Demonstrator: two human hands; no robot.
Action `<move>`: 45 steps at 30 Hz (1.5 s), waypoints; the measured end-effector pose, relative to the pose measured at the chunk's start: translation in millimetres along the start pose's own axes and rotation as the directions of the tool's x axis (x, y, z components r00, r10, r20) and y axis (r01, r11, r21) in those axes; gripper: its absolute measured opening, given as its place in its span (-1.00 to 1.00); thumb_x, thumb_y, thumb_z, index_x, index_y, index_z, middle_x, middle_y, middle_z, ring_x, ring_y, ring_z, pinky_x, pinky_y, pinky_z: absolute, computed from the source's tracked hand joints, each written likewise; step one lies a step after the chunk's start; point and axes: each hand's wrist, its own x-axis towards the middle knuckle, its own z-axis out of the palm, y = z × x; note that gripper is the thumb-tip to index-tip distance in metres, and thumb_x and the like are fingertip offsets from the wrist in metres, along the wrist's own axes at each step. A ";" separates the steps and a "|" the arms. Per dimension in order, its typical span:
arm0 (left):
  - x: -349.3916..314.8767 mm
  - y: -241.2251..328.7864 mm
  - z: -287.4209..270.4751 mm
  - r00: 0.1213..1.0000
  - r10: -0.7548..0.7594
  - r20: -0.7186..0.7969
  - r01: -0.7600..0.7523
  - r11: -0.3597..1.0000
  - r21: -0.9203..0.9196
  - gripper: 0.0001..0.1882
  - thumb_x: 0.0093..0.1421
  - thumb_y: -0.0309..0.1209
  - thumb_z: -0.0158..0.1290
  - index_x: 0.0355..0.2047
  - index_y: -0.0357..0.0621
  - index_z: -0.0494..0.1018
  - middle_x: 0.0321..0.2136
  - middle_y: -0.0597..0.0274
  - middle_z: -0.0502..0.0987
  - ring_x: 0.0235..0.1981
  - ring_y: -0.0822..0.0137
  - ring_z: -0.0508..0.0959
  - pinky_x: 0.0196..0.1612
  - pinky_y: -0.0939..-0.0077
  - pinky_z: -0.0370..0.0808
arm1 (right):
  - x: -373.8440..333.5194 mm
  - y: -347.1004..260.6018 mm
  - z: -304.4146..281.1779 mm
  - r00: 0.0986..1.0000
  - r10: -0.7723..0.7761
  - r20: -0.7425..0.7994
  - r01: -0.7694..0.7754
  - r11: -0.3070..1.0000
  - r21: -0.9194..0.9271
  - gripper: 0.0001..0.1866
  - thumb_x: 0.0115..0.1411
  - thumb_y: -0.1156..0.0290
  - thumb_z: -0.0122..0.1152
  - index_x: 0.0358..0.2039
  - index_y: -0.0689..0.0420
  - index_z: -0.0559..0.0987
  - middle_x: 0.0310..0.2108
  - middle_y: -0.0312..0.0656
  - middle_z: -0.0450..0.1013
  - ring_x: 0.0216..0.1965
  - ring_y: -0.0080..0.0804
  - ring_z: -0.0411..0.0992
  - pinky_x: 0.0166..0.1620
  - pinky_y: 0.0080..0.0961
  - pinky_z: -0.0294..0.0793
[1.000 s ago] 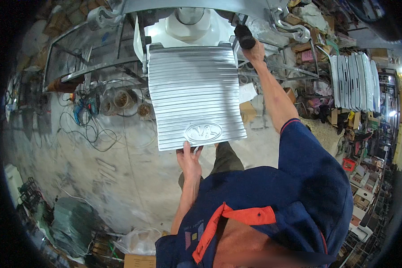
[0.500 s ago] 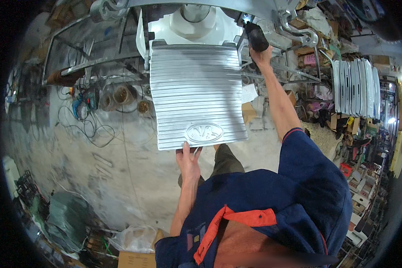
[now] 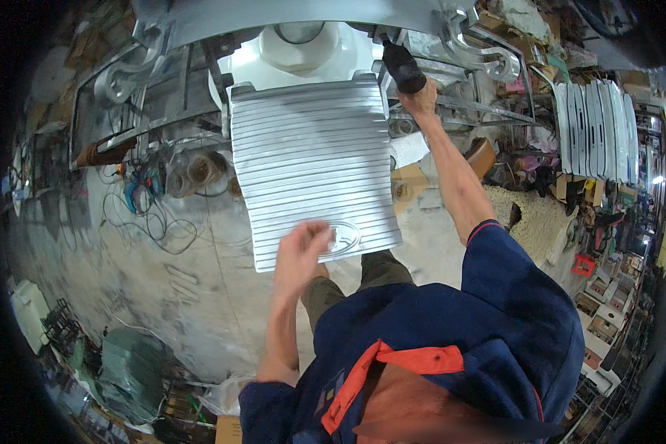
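A silver ribbed panel (image 3: 314, 163) with a raised oval emblem hangs in front of me from a large white and silver body. Over its lower edge, beside the emblem, is my left hand (image 3: 301, 253). Its fingers look bent but are smeared by motion, and nothing shows in them. My right hand (image 3: 419, 98) is closed around a black handheld power driver (image 3: 403, 66) at the panel's upper right corner. The driver's front end points up toward the silver bracket area, and its tip is hard to make out there.
Metal frames (image 3: 155, 126) stand on both sides of the white body (image 3: 348, 55). Cables (image 3: 152, 214) and round containers (image 3: 203, 169) lie on the floor to the left. At right stand several white panels (image 3: 592, 133) in a row. A green covered bundle (image 3: 129, 366) sits lower left.
My left hand has come off the panel's lower edge and up over its face. The driver and right hand have shifted left and slightly down in view, and the view itself has moved.
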 end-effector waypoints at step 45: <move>374.9 120.7 165.3 0.988 0.156 -0.024 -0.072 0.314 -0.947 -0.87 0.18 -0.45 0.12 -0.25 -0.15 0.55 -0.29 0.25 0.57 -0.27 0.34 0.53 -0.28 0.33 0.49 | 63.0 21.0 -29.1 0.916 -0.397 0.058 0.399 0.917 -0.021 -0.72 0.00 0.40 0.23 -0.23 0.13 0.62 -0.23 -0.06 0.57 -0.16 -0.05 0.52 -0.08 -0.25 0.50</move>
